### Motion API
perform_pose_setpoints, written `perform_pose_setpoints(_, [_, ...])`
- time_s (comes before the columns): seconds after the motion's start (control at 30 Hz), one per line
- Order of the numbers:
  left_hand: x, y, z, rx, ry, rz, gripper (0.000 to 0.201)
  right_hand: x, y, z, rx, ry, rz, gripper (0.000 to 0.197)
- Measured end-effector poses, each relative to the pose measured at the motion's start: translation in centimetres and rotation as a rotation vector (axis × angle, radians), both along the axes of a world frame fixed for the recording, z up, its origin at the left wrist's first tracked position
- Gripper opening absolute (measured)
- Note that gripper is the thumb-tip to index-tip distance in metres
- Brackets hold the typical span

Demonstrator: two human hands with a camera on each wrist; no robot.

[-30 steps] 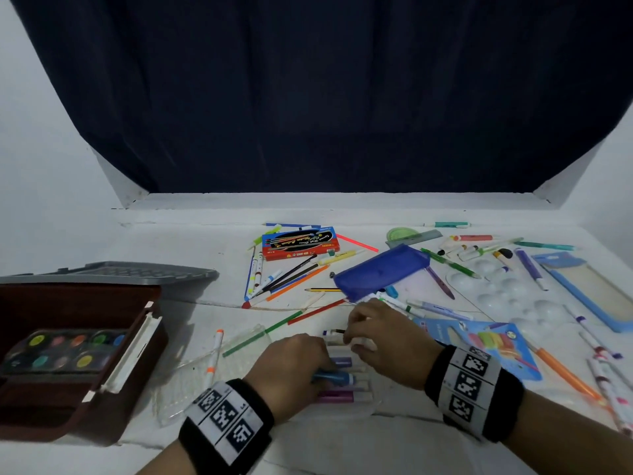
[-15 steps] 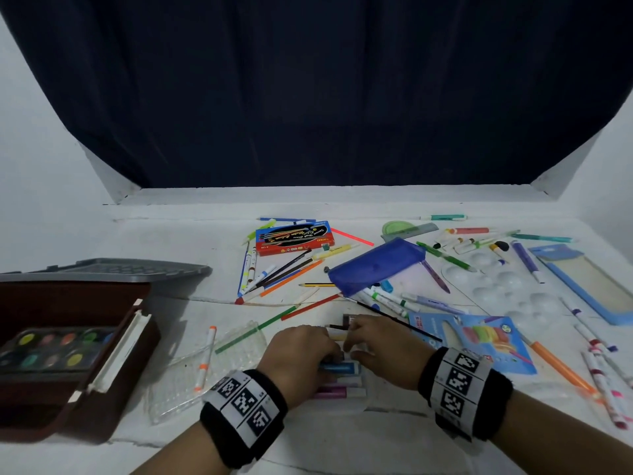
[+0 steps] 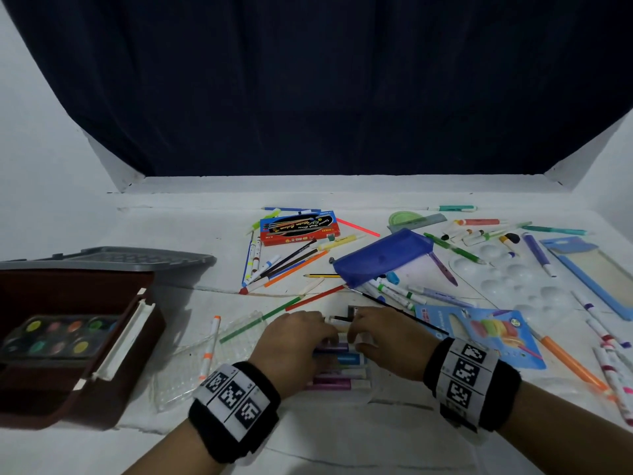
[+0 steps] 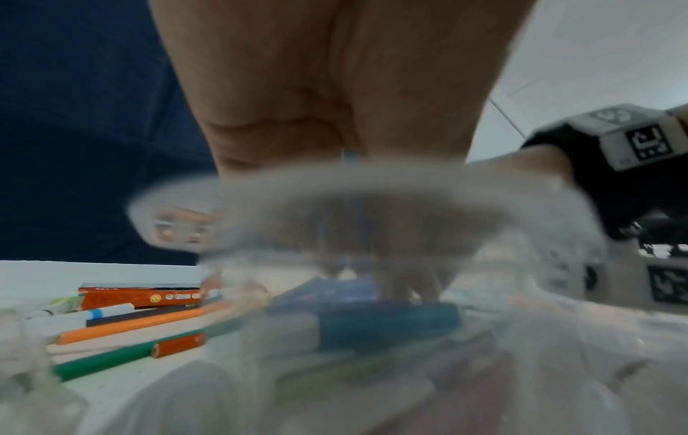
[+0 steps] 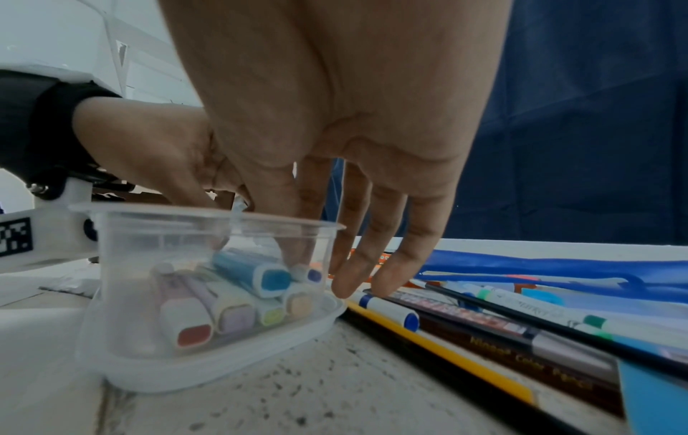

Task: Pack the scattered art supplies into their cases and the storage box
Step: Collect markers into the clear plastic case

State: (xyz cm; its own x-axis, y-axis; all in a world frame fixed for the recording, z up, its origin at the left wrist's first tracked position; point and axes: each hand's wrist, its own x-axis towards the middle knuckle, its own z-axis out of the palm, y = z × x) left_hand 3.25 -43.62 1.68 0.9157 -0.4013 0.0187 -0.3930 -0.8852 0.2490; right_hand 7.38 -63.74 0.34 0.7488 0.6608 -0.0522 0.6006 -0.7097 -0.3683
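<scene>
Markers (image 5: 238,297) fill the clear case (image 5: 208,362) at the bench's near edge; both hands, left hand (image 3: 294,347) and right hand (image 3: 390,341), now closer together, fingers inside, grasp unclear.

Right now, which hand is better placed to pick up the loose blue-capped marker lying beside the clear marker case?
Right. The right hand has fingertips almost on the blue-capped marker beside the clear case; the left hand is over the case's far side.

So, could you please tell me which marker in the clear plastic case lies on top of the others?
The blue-capped marker; it rests across the lower row.
</scene>
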Motion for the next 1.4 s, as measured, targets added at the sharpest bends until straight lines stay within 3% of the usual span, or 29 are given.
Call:
perform_pose_setpoints(0.17, [-0.4,3.6,-0.6,-0.100,-0.127,0.115,0.034,0.3,-0.4,-0.1,-0.009,0.041,0.017,0.021])
perform_pose_setpoints(0.27, [-0.4,5.4,-1.0,-0.153,-0.069,0.126,0.040,0.8,-0.1,0.7,0.026,0.048,0.013,0.018])
perform_pose_setpoints(0.5, [0.1,6.8,-2.1,-0.322,0.026,0.130,0.030,5.5,1.5,3.0,0.166,-0.055,-0.080,0.018])
perform_pose_setpoints(0.67, [0.8,7.4,-2.3,-0.341,0.074,0.130,0.024,12.2,2.9,2.8,-0.032,-0.112,-0.086,0.024])
perform_pose_setpoints(0.77, [1.1,7.5,-2.0,-0.380,0.109,0.131,0.029,16.1,3.9,1.9,-0.187,-0.101,-0.071,0.033])
perform_pose_setpoints(0.93, [1.5,7.9,-1.3,-0.399,0.167,0.145,0.044,20.2,5.5,0.6,-0.338,-0.074,-0.047,0.028])
perform_pose_setpoints(1.07, [1.9,8.0,-1.2,-0.403,0.204,0.142,0.058,21.5,6.0,-0.4,-0.423,-0.122,-0.009,0.033])
perform_pose_setpoints(1.3, [3.3,8.1,-0.6,-0.370,0.272,0.101,0.052,20.7,5.9,-0.4,-0.439,-0.246,0.034,0.022])
perform_pose_setpoints(1.4, [4.1,8.1,-0.1,-0.354,0.278,0.068,0.045,19.8,5.6,0.0,-0.399,-0.261,0.034,0.028])
